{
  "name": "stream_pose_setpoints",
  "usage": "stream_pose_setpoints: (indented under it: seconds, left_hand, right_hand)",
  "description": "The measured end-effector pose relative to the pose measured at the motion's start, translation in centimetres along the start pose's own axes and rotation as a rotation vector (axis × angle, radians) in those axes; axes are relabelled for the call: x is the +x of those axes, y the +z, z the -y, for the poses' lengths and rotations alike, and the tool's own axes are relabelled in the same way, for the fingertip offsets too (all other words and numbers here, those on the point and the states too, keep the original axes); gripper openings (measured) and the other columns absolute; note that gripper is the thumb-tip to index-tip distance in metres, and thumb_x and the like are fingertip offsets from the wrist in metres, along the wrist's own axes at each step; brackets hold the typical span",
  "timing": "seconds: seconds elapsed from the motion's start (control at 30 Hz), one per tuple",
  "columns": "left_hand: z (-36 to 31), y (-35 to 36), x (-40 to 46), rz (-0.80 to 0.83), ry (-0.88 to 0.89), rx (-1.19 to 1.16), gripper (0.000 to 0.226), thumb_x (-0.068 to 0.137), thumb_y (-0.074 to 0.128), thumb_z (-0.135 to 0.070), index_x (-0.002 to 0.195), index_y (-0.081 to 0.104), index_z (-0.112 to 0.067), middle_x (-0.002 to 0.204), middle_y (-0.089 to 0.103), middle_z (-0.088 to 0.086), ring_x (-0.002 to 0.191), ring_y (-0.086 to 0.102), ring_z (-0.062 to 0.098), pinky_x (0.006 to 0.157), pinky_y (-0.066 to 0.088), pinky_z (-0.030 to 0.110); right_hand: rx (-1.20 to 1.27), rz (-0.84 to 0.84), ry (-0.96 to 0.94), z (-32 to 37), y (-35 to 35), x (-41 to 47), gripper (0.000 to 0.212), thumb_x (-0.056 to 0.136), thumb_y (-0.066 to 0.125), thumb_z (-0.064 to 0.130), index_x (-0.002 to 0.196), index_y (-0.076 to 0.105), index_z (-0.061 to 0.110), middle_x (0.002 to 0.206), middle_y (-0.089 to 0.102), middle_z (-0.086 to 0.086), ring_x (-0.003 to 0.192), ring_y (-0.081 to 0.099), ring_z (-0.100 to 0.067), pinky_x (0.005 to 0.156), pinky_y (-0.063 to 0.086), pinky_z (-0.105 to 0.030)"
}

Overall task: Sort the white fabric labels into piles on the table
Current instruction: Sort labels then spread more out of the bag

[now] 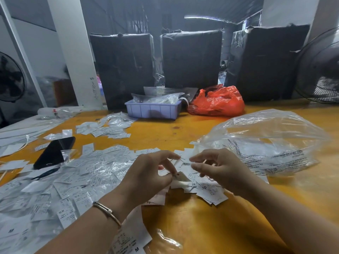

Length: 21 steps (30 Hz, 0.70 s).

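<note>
Several white fabric labels (205,189) lie in a loose heap on the yellow table (211,226), right under my hands. My left hand (152,173) pinches one white label (181,177) between thumb and fingers just above the heap. My right hand (216,167) hovers close beside it, fingers loosely curled and pointing left, with nothing clearly held. A broad spread of labels in small clear sleeves (64,184) covers the table to the left. Another small pile of labels (108,128) sits farther back.
A large clear plastic bag (266,142) lies to the right of my hands. A black phone (54,153) rests among the labels at the left. At the back stand a lilac tray (152,110), a red plastic bag (218,101) and black-wrapped boxes (190,59).
</note>
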<state>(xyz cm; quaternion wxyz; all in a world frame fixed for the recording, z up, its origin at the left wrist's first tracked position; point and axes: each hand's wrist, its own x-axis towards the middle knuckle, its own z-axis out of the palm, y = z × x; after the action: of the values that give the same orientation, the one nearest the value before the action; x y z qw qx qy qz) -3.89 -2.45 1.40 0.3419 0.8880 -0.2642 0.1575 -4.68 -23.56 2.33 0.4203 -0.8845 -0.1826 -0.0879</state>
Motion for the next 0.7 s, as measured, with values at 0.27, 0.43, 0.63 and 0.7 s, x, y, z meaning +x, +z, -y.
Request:
stream_pose_setpoints:
  seconds: [0.27, 0.43, 0.63, 0.7]
  left_hand:
    - [-1.0, -0.1, 0.0, 0.0, -0.09, -0.244, 0.039, 0.07, 0.085, -0.022, 0.103, 0.069, -0.032, 0.081, 0.073, -0.011, 0.083, 0.068, -0.001, 0.084, 0.056, 0.028]
    - [-1.2, 0.0, 0.1, 0.013, -0.11, -0.271, 0.032, 0.068, 0.085, -0.021, 0.097, 0.071, -0.026, 0.078, 0.072, -0.007, 0.081, 0.067, 0.001, 0.085, 0.056, 0.03]
    - [-0.6, 0.1, 0.2, 0.092, -0.104, -0.226, 0.011, 0.077, 0.079, -0.025, 0.086, 0.074, -0.026, 0.083, 0.073, -0.01, 0.083, 0.065, -0.001, 0.084, 0.055, 0.029]
    - [-0.4, 0.1, 0.3, 0.128, -0.105, -0.19, 0.005, 0.086, 0.07, -0.025, 0.086, 0.075, -0.023, 0.09, 0.074, -0.01, 0.087, 0.066, 0.002, 0.086, 0.055, 0.029]
  right_hand:
    - [-0.144, 0.019, -0.162, 0.6, 0.2, -0.3, 0.023, 0.07, 0.079, 0.035, 0.075, 0.075, 0.013, 0.072, 0.069, 0.001, 0.067, 0.061, -0.012, 0.064, 0.051, -0.035]
    - [-0.078, -0.003, -0.183, 0.5, 0.5, -0.3, 0.017, 0.075, 0.077, 0.026, 0.072, 0.074, 0.009, 0.07, 0.068, -0.002, 0.066, 0.061, -0.013, 0.065, 0.05, -0.037]
    - [0.013, -0.029, -0.177, 0.2, 0.4, 0.0, 0.014, 0.078, 0.075, 0.017, 0.071, 0.072, 0.006, 0.068, 0.066, -0.005, 0.061, 0.057, -0.013, 0.057, 0.046, -0.03]
    - [0.066, -0.063, -0.155, 0.1, 0.2, 0.1, 0.011, 0.079, 0.074, 0.014, 0.071, 0.072, 0.008, 0.068, 0.066, -0.003, 0.055, 0.051, -0.003, 0.054, 0.04, -0.019]
